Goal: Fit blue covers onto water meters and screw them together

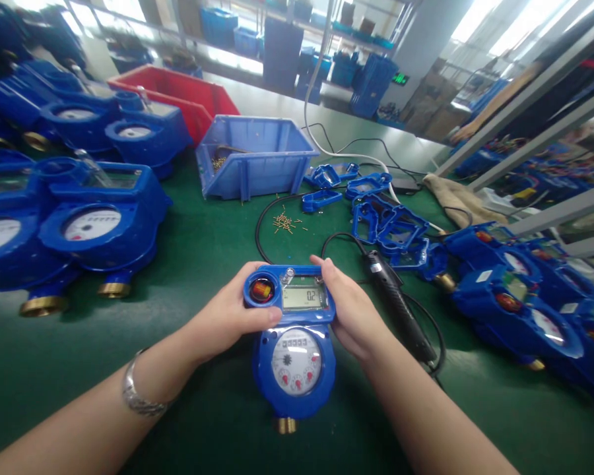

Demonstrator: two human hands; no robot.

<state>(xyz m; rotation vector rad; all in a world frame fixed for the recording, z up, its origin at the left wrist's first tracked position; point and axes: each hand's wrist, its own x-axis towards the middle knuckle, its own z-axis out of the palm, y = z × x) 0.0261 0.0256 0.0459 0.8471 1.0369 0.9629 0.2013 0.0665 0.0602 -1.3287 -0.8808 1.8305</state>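
Observation:
A blue water meter (297, 363) with a round white dial, a small lit display and a brass fitting is in front of me on the green table. My left hand (237, 310) grips the upper left of its display housing, thumb lying below the round port with coloured parts inside. On the opposite side, my right hand (349, 310) is wrapped round the housing's right edge. Both hands' far fingers are hidden behind the meter. A black electric screwdriver (400, 307) with a cable lies just right of my right hand.
Blue meters (92, 218) crowd the left, and more meters (519, 290) lie at the right. Loose brass screws (284, 222) lie ahead, before a light blue bin (257, 168) and a red bin (178, 95). Blue frames (391, 221) are heaped right of centre. Another person's arm (499, 99) shows behind the rack.

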